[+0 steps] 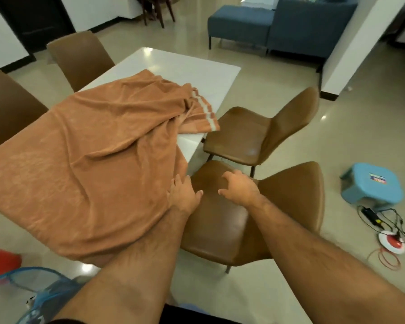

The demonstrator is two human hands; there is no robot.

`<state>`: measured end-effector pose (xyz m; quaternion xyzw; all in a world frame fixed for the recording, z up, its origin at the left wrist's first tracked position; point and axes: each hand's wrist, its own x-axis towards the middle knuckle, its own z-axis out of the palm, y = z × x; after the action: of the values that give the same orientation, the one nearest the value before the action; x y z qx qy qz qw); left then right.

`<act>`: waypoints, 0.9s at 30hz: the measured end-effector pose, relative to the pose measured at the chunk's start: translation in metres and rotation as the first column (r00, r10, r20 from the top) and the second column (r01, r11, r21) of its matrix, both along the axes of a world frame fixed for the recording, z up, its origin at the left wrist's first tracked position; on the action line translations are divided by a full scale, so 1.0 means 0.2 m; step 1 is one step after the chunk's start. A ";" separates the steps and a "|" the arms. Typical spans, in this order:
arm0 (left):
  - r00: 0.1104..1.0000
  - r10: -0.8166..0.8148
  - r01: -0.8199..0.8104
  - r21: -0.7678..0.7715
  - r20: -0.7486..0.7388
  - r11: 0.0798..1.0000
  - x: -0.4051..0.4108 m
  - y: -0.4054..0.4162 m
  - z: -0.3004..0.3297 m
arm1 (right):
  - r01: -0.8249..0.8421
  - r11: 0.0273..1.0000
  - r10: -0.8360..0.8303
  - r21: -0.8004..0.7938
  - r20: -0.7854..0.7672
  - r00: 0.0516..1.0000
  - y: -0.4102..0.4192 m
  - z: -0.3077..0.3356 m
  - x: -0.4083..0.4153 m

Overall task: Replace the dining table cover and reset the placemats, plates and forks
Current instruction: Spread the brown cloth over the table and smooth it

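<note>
Both hands are out in front of me. My left hand (pixel 181 195) lies flat with its fingers straight on the hanging right edge of the rust-orange terry cloth cover (pixel 91 164), pressing the fabric at the corner of the desk. My right hand (pixel 237 189) hovers just beside it, over the seat of the nearer tan leather dining chair (pixel 220 225), with fingers loosely curved and spread, holding nothing; whether it touches the seat I cannot tell.

The cover drapes over the near part of the white glossy rectangular desk (pixel 185 66), rumpled in long folds, with a cream-striped hem (pixel 206 111) bunched at the right edge. The far part of the desk is uncovered.

A second tan leather chair (pixel 255 134) stands behind the nearer one on the right; two brown chair backs (pixel 80 57) stand along the left side. On the tiled floor to the right are a light-blue plastic stool (pixel 372 185) and tangled cables (pixel 384 220). A blue upholstered sofa (pixel 290 24) stands beyond the desk.
</note>
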<state>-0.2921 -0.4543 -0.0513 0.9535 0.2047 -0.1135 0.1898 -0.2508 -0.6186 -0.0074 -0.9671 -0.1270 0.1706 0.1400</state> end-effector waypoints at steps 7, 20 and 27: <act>0.984 -0.136 0.148 -0.110 0.111 0.983 0.18 -1.06 0.11 | 0.099 0.994 -0.094 -0.040 0.099 0.991 -1.00 0.17 0.07; 0.910 -0.348 0.383 -0.138 0.225 0.914 0.70 -2.23 0.22 | 0.362 0.932 -0.361 -0.022 0.054 0.931 -2.25 0.15 0.35; 0.927 -0.272 0.324 -0.192 0.257 0.926 1.39 -2.50 0.18 | 0.328 0.944 -0.326 -0.030 0.044 0.944 -2.56 0.14 1.01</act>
<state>-0.0134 -0.9552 -0.0153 0.9515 0.0190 -0.0553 0.3019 -0.0487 -1.1313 0.0206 -0.9802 0.0356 0.1286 0.1461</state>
